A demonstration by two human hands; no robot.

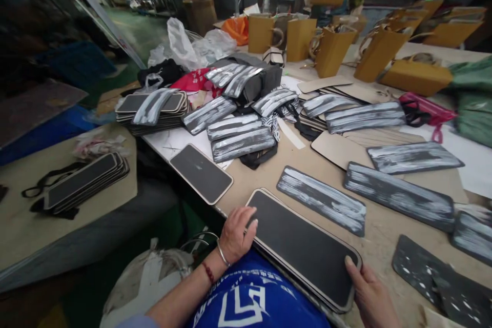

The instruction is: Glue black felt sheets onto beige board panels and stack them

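A dark rectangular panel with a beige rim lies on top of a small stack of like panels at the table's front edge. My left hand is at its left end, with fingers curled over the edge. At the opposite end, my right hand grips the corner, thumb on the top face and fingers hidden below. Just behind lies a dark strip streaked with white paste. A shorter rimmed panel lies to the left, near the table's edge.
Several white-smeared strips cover the table to the right and behind. A panel stack stands at the back left, and another on a side table. Mustard-coloured bags line the back. A round covered object stands below the left arm.
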